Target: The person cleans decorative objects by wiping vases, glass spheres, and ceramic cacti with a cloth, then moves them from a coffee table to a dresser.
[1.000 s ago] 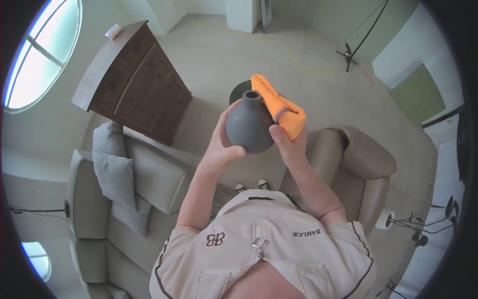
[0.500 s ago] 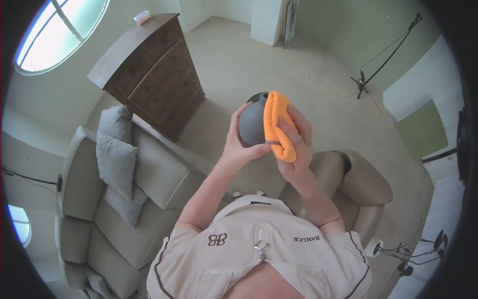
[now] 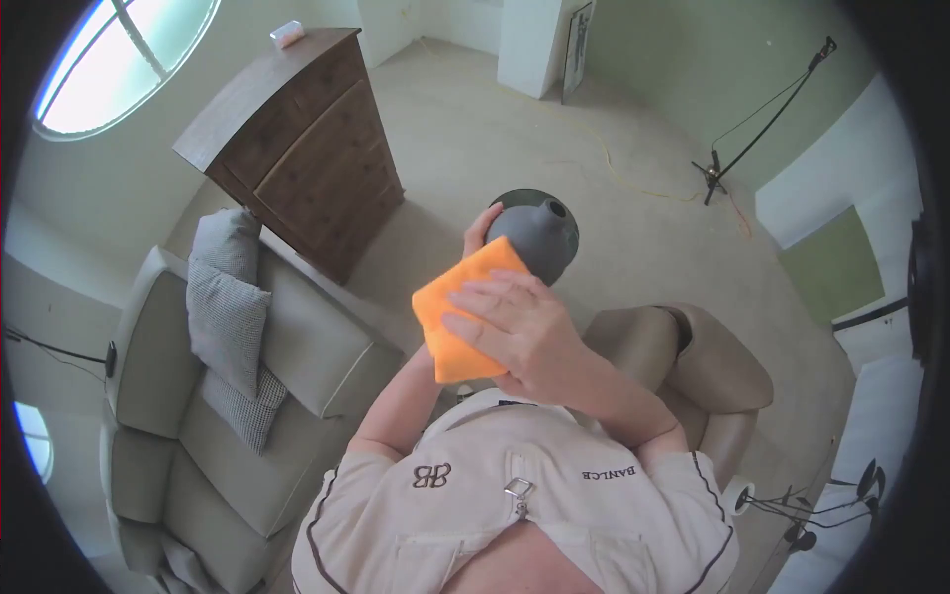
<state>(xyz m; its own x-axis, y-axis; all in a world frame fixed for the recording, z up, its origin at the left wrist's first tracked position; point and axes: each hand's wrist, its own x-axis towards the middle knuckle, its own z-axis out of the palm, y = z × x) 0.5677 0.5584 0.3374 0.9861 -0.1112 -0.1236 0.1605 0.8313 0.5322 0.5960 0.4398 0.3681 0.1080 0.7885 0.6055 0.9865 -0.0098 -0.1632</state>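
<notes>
A dark grey vase (image 3: 529,233), round-bodied with a narrow neck, is held out in front of my chest, its small opening tilted up and to the right. My left hand (image 3: 479,228) grips its left side; only some fingers show, and the rest is hidden behind an orange cloth (image 3: 435,322). The folded cloth lies against the near side of the vase. On top of it rests my right hand (image 3: 520,327), fingers together, pressing and holding the cloth. What the cloth touches underneath is hidden.
A wooden chest of drawers (image 3: 317,178) stands at the far left, a small box (image 3: 287,35) on top. Left is a grey sofa (image 3: 233,445) with pillows (image 3: 233,317). A brown armchair (image 3: 727,361) is close on my right. A thin cable (image 3: 633,176) crosses the carpet near a stand (image 3: 757,129).
My right hand has moved the cloth from the vase's right side to its near left side. The vase has turned, so its opening now shows at the upper right.
</notes>
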